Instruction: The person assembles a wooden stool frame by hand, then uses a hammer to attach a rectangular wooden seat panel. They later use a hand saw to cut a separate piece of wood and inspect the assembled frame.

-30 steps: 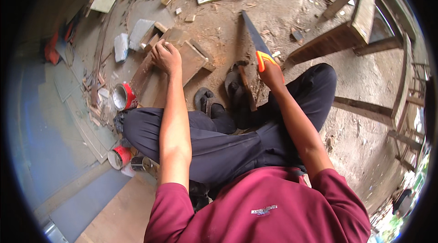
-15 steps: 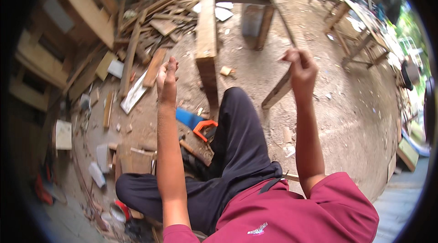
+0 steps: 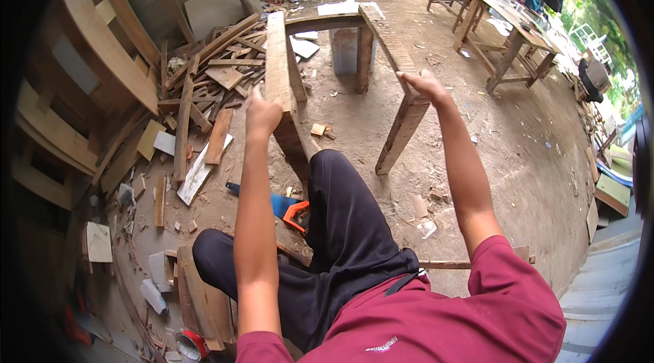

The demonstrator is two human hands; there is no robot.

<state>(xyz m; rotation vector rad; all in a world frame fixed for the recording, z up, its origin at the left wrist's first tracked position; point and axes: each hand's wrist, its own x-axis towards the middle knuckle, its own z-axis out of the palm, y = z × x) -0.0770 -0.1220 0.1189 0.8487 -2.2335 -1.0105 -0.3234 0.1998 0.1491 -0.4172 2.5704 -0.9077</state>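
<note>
Frame stands straight ahead, open side toward the person; side rails run lengthwise away, square legs down to the floor. Left hand is at the left rail's near end, right hand at the right's; neither clearly nearer. Right fingers pinch the rail end; left fingers hidden, can't tell. Rough brown wood, right rail ridged. Blue-bladed saw lies by the knee.
</note>
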